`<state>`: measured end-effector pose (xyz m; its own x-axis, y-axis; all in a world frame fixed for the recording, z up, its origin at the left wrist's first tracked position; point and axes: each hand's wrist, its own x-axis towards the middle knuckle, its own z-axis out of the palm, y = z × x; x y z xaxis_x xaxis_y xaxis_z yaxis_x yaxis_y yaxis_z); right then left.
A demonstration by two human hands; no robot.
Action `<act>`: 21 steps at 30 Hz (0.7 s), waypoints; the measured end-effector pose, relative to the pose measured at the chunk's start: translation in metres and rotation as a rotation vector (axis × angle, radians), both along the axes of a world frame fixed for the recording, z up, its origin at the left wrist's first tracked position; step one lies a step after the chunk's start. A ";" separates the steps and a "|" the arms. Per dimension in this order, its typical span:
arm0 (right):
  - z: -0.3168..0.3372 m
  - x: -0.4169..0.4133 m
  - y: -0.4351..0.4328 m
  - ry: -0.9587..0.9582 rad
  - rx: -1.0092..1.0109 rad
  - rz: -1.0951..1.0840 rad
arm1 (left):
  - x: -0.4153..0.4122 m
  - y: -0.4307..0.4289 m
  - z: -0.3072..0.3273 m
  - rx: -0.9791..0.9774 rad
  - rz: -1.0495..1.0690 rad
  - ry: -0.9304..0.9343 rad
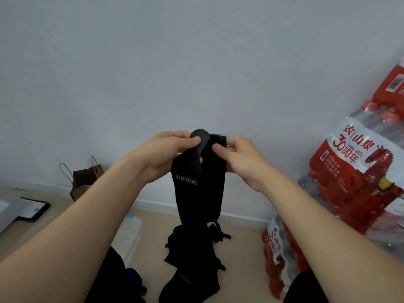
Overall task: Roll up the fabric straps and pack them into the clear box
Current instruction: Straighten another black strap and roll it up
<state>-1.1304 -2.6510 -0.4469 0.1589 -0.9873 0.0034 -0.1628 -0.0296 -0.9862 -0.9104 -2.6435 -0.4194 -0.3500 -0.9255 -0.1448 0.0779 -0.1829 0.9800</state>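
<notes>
A long black fabric strap [202,189] with yellow lettering hangs in the air in front of me. My left hand [168,154] pinches its top end with thumb and fingers, and my right hand [238,158] grips the same end from the right side. The top end is curled over between my fingers. Below it, a heap of more black straps [192,256] lies on the floor. The clear box [129,235] with a pale lid stands on the floor left of the heap, partly hidden by my left forearm.
Shrink-wrapped packs of red-labelled water bottles [358,171] are stacked at the right, with a smaller pack [277,248] lower down. A brown paper bag [84,180] stands by the wall at the left. A dark tablet [32,208] lies at the far left.
</notes>
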 end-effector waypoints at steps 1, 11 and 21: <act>0.001 0.000 -0.001 -0.047 -0.020 -0.046 | -0.001 0.002 -0.001 0.022 -0.047 -0.041; 0.014 -0.011 0.006 -0.380 0.295 0.021 | -0.006 0.010 -0.005 -0.109 0.051 -0.273; 0.012 0.011 0.025 -0.104 0.015 0.004 | -0.008 0.009 -0.005 -0.049 0.153 -0.036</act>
<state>-1.1193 -2.6258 -0.4352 0.1621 -0.9868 0.0051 -0.0595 -0.0150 -0.9981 -0.9187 -2.6349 -0.4243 -0.1996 -0.9739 -0.1081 0.0661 -0.1234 0.9901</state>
